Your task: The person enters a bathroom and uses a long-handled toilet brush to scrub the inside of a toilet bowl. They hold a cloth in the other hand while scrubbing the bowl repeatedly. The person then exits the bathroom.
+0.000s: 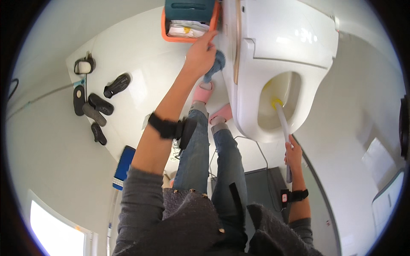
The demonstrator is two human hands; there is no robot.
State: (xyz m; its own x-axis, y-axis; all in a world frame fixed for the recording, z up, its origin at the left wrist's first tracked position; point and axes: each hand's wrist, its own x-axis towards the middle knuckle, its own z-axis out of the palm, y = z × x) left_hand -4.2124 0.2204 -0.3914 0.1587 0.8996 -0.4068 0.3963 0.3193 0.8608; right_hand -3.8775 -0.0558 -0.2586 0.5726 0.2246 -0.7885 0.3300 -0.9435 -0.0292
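My right hand grips the pale handle of a toilet brush, whose yellow head is down inside the bowl of a white toilet. Bunched in my left hand is a blue-grey cloth, hanging beside the toilet's outer side. The fingers of that hand are by the rim of an orange waste bin; whether they touch it I cannot tell. Used paper shows inside the bin, below its dark green lid.
Several dark shoes and slippers lie along the left wall. A thin pole with a light blue fitting crosses there. Nearer stands a blue cleaning head. A dark cable curves across the floor before the toilet, near a dark grey panel.
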